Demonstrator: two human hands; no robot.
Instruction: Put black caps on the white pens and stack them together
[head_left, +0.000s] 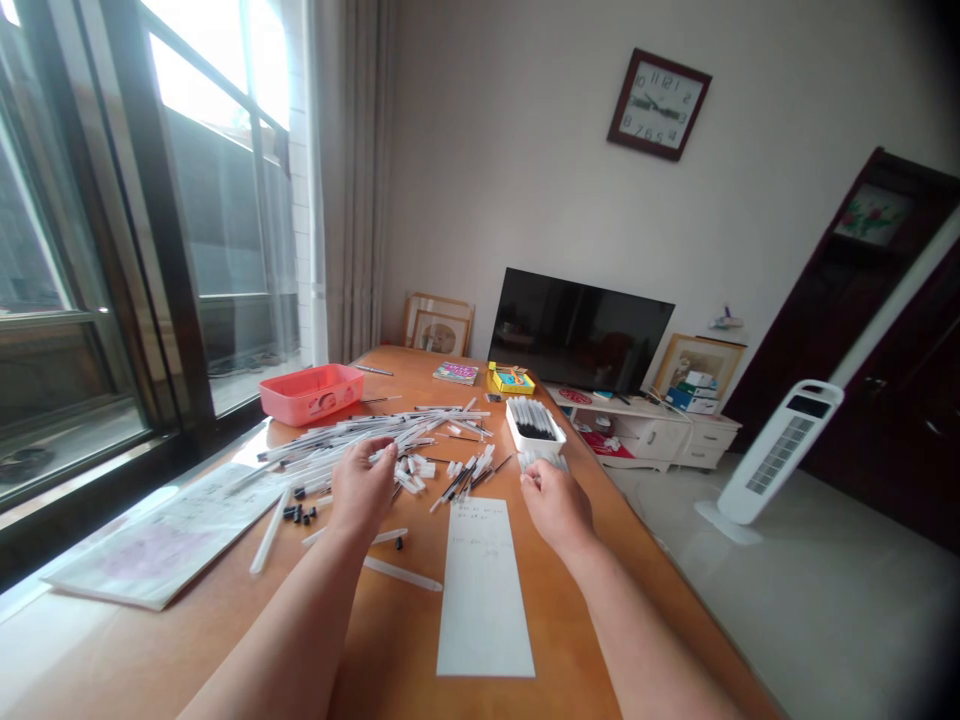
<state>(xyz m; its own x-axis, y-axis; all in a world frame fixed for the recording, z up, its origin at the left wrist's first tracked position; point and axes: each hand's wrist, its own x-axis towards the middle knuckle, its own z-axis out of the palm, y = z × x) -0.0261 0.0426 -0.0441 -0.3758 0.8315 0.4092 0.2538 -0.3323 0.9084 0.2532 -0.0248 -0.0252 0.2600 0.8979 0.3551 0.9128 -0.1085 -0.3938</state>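
My left hand (364, 487) is over the near side of a pile of pen parts, its fingers curled and thumb close to the forefinger; anything between them is too small to make out. My right hand (556, 503) is closed just in front of a white basket (561, 442) that holds clear pens with black ends. Translucent pieces show beyond its fingertips, but what it grips is hidden. Clear pen barrels (337, 445) lie heaped beyond my left hand. Dark-tipped refills (466, 478) and clear caps (415, 470) lie between my hands.
A long paper slip (484, 600) with writing lies in front. Black plugs (300, 514) and a booklet (161, 545) are at left. A red plastic bin (313, 393) stands by the window; a yellow box (513, 379) sits at the far end. The table's right edge runs beside my right arm.
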